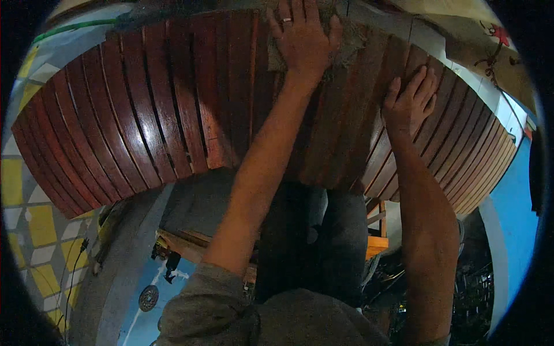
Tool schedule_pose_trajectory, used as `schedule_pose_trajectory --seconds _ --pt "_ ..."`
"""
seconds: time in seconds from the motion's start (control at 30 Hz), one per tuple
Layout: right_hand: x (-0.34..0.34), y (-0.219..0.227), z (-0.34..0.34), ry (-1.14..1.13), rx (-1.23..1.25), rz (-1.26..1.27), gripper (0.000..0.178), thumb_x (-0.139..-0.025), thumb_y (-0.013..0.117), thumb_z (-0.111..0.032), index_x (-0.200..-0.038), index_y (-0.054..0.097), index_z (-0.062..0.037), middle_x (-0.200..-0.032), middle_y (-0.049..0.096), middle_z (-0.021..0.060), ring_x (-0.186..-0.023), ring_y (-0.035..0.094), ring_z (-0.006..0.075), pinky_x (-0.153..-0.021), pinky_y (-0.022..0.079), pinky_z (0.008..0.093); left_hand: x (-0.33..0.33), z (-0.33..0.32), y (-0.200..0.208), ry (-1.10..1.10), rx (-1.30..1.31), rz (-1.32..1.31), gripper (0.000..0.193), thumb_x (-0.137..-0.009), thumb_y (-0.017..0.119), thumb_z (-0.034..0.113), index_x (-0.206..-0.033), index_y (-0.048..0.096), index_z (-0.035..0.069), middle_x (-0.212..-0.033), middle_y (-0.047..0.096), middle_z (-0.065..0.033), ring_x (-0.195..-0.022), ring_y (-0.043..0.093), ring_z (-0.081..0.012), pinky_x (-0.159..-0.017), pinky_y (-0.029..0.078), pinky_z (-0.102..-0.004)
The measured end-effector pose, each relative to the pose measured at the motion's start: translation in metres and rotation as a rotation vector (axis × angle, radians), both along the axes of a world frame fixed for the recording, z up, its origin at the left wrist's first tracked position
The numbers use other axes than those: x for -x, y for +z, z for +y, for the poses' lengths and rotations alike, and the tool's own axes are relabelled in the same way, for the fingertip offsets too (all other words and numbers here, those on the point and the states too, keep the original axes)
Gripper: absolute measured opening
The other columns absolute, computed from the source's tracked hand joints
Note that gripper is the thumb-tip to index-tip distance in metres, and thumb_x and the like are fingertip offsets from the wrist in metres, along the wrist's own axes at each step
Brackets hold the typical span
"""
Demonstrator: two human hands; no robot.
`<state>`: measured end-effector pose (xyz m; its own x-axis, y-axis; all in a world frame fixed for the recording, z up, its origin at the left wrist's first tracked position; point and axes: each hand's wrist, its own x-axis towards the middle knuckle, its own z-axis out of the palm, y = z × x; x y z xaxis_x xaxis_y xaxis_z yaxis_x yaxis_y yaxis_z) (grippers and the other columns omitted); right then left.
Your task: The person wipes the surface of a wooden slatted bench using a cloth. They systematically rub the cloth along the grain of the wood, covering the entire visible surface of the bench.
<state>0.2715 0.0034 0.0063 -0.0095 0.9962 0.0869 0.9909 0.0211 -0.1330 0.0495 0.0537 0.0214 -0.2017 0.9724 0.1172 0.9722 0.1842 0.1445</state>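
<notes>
A broad surface of dark reddish-brown wooden slats (130, 115) spans the view, glossy on its left part and paler toward its right end. My left hand (303, 43), with a ring on one finger, lies palm down near the far edge, fingers stretched out. Under and around it is a crumpled greyish cloth (350, 41), partly hidden by the hand. To the right, my right hand (411, 104) rests on the slats with its fingers extended and nothing in its grasp. Its palm is turned down and cannot be seen.
Yellow, white and grey patterned tiles (43, 225) cover the floor at left, where a black cable with a plug (84, 244) lies. A round drain cover (148, 298) sits in a blue floor area. An orange-brown wooden piece (377, 247) stands below the slats. At right is a blue wall (513, 202).
</notes>
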Motion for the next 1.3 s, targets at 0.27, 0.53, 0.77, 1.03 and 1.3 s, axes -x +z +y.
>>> schedule_pose_trajectory --seconds 0.27,0.53,0.77,1.03,1.3 --pt "-0.003 0.004 0.001 -0.019 0.026 -0.02 0.071 -0.1 0.03 -0.051 -0.154 0.019 -0.0051 -0.16 0.018 0.0155 -0.149 0.016 0.0316 -0.116 0.012 0.0544 -0.018 -0.179 0.003 0.058 0.203 -0.16 0.072 -0.098 0.043 0.047 -0.149 0.031 -0.001 -0.156 0.027 -0.0207 -0.145 0.022 -0.0421 -0.115 0.014 -0.0609" --pt "-0.003 0.005 0.002 -0.026 0.05 -0.031 0.071 -0.1 0.03 -0.051 -0.154 0.018 -0.0061 -0.161 0.016 0.0152 -0.149 0.015 0.0304 -0.118 0.011 0.0528 -0.013 -0.335 0.007 0.121 0.187 -0.34 0.073 -0.094 0.049 0.054 -0.135 0.038 -0.005 -0.149 0.026 -0.0275 -0.142 0.017 -0.0479 -0.11 0.013 -0.069" --pt "-0.006 0.004 0.001 -0.029 0.064 -0.027 0.072 -0.1 0.031 -0.051 -0.155 0.017 -0.0069 -0.161 0.014 0.015 -0.149 0.014 0.0305 -0.118 0.01 0.0519 0.0 -0.098 0.006 0.134 0.119 -0.262 0.079 -0.094 0.05 0.053 -0.148 0.03 -0.001 -0.16 0.013 -0.0231 -0.148 0.01 -0.0423 -0.115 0.009 -0.0621" --pt "0.006 0.005 0.003 -0.018 0.032 0.021 0.071 -0.1 0.03 -0.051 -0.154 0.02 -0.006 -0.16 0.018 0.0161 -0.149 0.015 0.032 -0.117 0.01 0.0532 0.039 -0.032 -0.006 -0.075 -0.026 -0.181 0.074 -0.095 0.046 0.055 -0.151 0.033 0.009 -0.159 0.024 -0.0152 -0.145 0.023 -0.0408 -0.117 0.012 -0.057" --pt "-0.001 0.002 0.0 -0.017 0.022 0.033 0.07 -0.1 0.032 -0.05 -0.153 0.022 -0.0051 -0.16 0.019 0.0154 -0.149 0.016 0.0313 -0.117 0.011 0.0538 0.026 -0.315 0.001 -0.06 0.242 -0.145 0.066 -0.097 0.043 0.046 -0.149 0.037 0.004 -0.158 0.025 -0.0177 -0.148 0.016 -0.0395 -0.117 0.01 -0.0584"
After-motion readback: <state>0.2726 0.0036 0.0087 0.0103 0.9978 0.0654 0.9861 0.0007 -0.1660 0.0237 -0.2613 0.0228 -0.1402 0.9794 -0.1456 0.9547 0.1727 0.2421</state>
